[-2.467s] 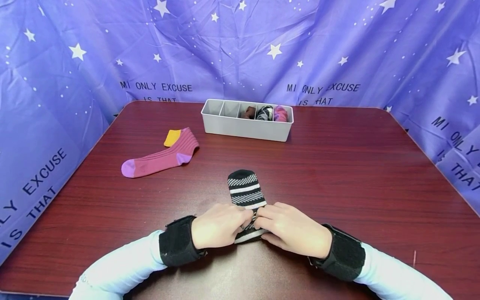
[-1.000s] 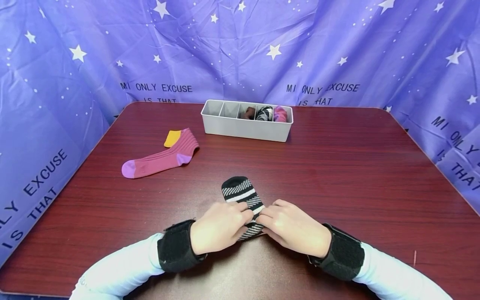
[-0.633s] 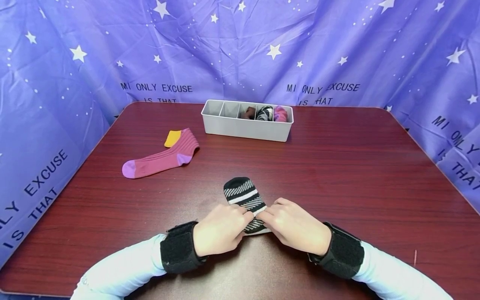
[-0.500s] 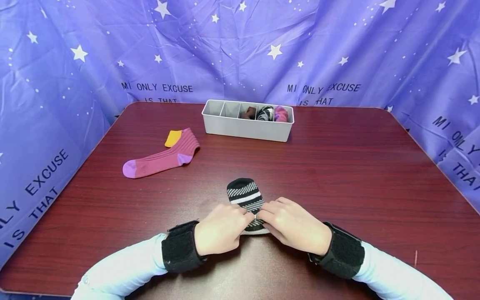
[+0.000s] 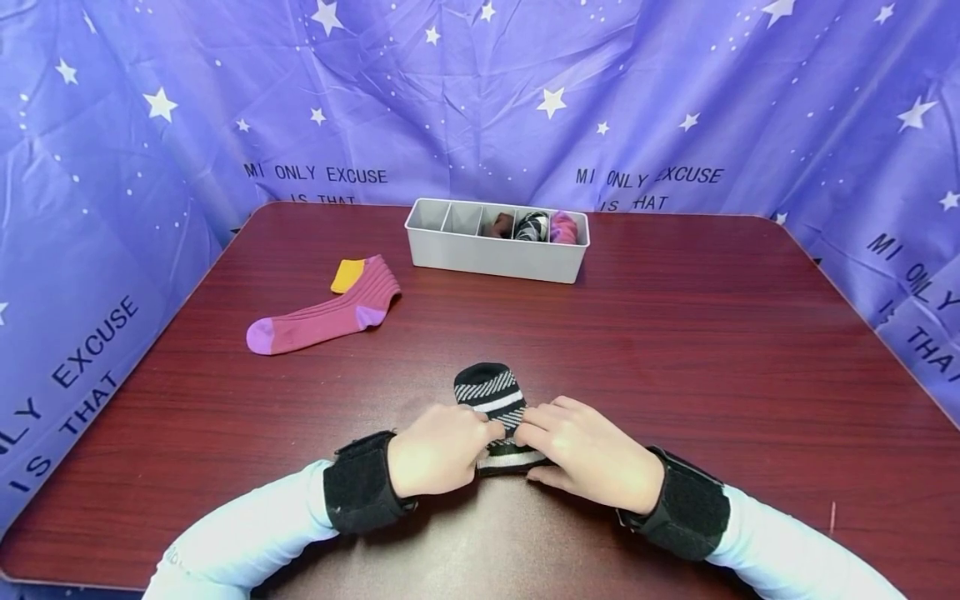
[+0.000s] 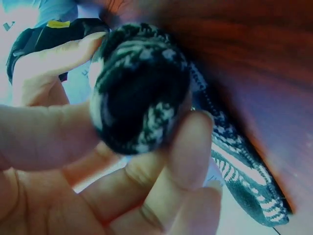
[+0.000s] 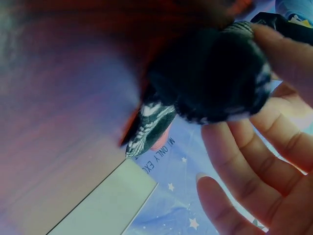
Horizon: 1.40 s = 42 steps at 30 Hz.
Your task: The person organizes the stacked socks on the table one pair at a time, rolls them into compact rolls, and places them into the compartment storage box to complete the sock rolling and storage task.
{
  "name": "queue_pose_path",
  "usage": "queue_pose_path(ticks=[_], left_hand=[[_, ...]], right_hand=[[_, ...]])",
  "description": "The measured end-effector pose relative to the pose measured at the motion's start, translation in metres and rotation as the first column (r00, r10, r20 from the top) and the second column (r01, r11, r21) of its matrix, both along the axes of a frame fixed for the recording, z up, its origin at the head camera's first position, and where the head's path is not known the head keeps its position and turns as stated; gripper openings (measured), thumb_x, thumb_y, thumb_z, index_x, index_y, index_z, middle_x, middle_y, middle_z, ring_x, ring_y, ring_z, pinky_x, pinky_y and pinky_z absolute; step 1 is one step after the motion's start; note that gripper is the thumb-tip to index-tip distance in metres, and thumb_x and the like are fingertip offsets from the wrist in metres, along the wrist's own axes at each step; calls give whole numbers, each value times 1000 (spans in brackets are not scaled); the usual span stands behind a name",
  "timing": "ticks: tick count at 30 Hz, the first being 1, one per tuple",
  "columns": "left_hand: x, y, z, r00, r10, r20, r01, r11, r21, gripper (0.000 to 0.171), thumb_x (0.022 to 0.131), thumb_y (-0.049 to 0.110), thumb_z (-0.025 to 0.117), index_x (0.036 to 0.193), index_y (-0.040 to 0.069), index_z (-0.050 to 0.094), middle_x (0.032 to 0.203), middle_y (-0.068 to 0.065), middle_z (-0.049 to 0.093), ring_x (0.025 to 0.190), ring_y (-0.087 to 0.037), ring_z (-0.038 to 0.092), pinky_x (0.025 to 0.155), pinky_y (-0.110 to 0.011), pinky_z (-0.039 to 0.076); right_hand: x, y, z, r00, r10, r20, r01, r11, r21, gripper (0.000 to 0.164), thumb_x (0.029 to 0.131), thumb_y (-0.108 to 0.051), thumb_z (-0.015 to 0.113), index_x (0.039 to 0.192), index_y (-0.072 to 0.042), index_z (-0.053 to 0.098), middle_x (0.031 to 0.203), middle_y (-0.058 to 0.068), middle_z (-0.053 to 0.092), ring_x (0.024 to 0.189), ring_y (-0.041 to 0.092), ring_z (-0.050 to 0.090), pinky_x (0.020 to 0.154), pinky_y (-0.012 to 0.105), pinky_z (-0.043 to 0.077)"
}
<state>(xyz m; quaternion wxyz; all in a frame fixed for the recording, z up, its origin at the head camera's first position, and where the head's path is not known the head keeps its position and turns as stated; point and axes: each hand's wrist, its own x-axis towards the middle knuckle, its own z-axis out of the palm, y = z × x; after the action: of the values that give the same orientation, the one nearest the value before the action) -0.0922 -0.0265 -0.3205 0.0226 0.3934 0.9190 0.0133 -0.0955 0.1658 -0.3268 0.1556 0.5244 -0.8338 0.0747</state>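
A black sock (image 5: pixel 491 387) with white and grey stripes lies near the table's front middle, its toe end pointing away from me. Its near end is rolled into a thick coil (image 6: pixel 142 88), seen end-on in the left wrist view. My left hand (image 5: pixel 441 450) pinches the coil's left end between thumb and fingers. On the other side, my right hand (image 5: pixel 592 454) holds the right end, thumb on the near side and fingers beyond. In the right wrist view the roll (image 7: pixel 225 73) looks dark, and the flat part of the sock stretches out behind it.
A pink sock (image 5: pixel 322 321) with purple toe and heel and a yellow cuff lies at the left. Farther back stands a grey divided box (image 5: pixel 495 257); three compartments hold rolled socks: brown (image 5: pixel 501 225), black-and-white (image 5: pixel 532 226) and pink (image 5: pixel 563 227). A starry purple curtain (image 5: pixel 480 100) hangs behind.
The flat part of the striped sock has grown shorter as its near end is rolled up between both hands. It tilted left, then straightened again. Box and pink sock have stayed put.
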Motion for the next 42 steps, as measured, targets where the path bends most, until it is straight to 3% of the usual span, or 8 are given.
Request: queue_pose_path(ticks=[4, 10, 15, 21, 28, 36, 42], left_hand=[[-2, -1, -1, 998, -2, -64, 9, 994, 111, 15, 71, 15, 62, 80, 15, 51, 76, 5, 56, 70, -11, 56, 56, -29, 44], [-3, -1, -4, 979, -47, -200, 101, 959, 266, 11, 72, 23, 63, 74, 18, 54, 73, 7, 51, 67, -7, 50, 54, -25, 42], [-2, 0, -6, 974, -62, -218, 115, 964, 239, 26, 66, 36, 67, 77, 17, 54, 73, 8, 52, 66, -8, 50, 56, -25, 42], [-1, -1, -4, 977, -66, -202, 101, 981, 166, 16, 65, 16, 66, 77, 15, 56, 71, 6, 58, 67, -11, 54, 57, -26, 43], [-3, -4, 4, 993, -72, -92, 80, 993, 90, 25, 56, 3, 63, 74, 18, 58, 73, 8, 53, 71, -9, 51, 54, -24, 43], [-5, -7, 6, 997, -44, -59, 49, 994, 94, 22, 62, 5, 64, 77, 16, 54, 73, 5, 51, 70, -11, 51, 53, -26, 42], [-7, -5, 2, 995, -28, -100, 43, 989, 145, 27, 63, 5, 64, 80, 17, 46, 72, 3, 57, 68, -15, 56, 53, -29, 44]], right_hand=[[1, 1, -1, 1000, -6, -7, 6, 1000, -2, 25, 61, -20, 71, 76, -14, 51, 69, -10, 48, 65, 5, 47, 67, 23, 38], [0, 2, 0, 999, -13, -32, 12, 1000, -13, 20, 63, -14, 68, 75, -14, 52, 65, -9, 49, 61, 5, 48, 65, 24, 38], [-1, 2, 1, 999, -14, -44, 13, 1000, -20, 15, 66, -11, 65, 73, -13, 51, 62, -10, 47, 57, 6, 47, 63, 23, 37], [-3, 2, 0, 1000, 3, -17, -4, 998, -63, 14, 71, -16, 63, 81, -13, 54, 66, -11, 53, 59, 4, 49, 63, 23, 37], [1, 1, 0, 998, 5, 63, -2, 999, -52, 35, 68, -44, 62, 87, -16, 51, 73, -12, 48, 68, 2, 45, 65, 23, 36], [1, 0, -2, 1000, 17, 17, -16, 999, -47, 16, 75, -28, 60, 79, -16, 50, 67, -11, 45, 63, 4, 44, 66, 23, 37], [-1, 1, -2, 1000, -18, 8, 19, 998, -63, 16, 77, -28, 60, 85, -15, 55, 71, -10, 52, 65, 4, 48, 67, 24, 38]])
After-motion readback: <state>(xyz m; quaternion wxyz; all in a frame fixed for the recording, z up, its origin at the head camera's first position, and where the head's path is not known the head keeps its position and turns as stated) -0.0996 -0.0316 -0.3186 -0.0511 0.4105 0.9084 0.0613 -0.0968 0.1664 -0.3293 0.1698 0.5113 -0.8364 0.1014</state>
